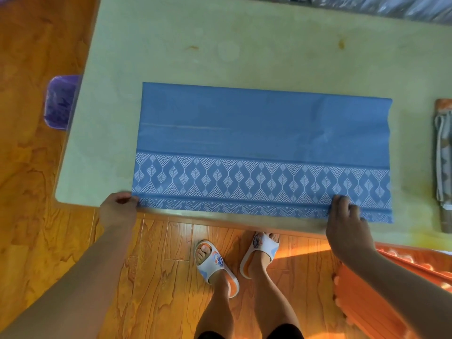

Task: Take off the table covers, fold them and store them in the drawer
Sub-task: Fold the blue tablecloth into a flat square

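My left hand (118, 206) and right hand (344, 211) pinch the blue table cover's (264, 143) near edge, fingers curled. It lies part-folded on the worktop (171, 45); light, limp, likely slippery, so I'd hold corners.

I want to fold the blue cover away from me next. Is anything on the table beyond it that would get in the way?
Nothing visible does. Both hands already hold the cover's near edge, and the table beyond it is bare. The folded cloth lies apart, off to the right.
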